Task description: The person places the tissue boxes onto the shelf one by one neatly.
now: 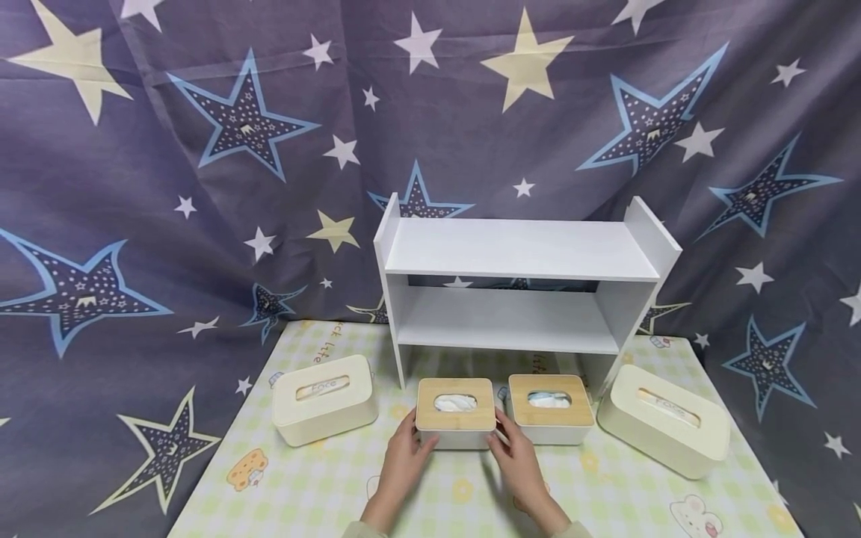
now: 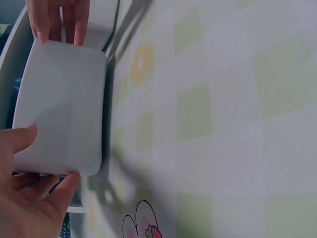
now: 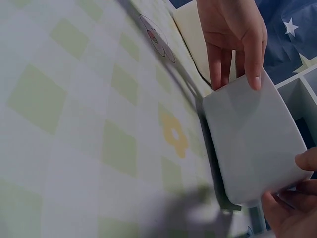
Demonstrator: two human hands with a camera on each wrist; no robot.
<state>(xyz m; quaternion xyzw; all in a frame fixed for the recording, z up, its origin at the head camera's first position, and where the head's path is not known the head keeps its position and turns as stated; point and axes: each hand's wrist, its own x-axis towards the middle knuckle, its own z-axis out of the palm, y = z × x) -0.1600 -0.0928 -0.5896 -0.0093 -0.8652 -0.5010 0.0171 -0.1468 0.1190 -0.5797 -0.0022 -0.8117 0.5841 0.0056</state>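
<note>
The wood-lidded box [image 1: 456, 420] sits at the lower centre of the head view, directly between the two hands, its long axis running left to right across the frame; the left hand [image 1: 403, 457] grips its left end and the right hand [image 1: 519, 457] its right end, thumbs against the front face, so neither hand is nearer; the white shelf unit [image 1: 507, 320] stands beyond it, towards the upper part of the frame; a second wooden-topped box [image 1: 550, 417] is just right of the right hand's fingertips; shadow hides whether the gripped box's underside fully touches the worktop [image 1: 464, 512].
</note>
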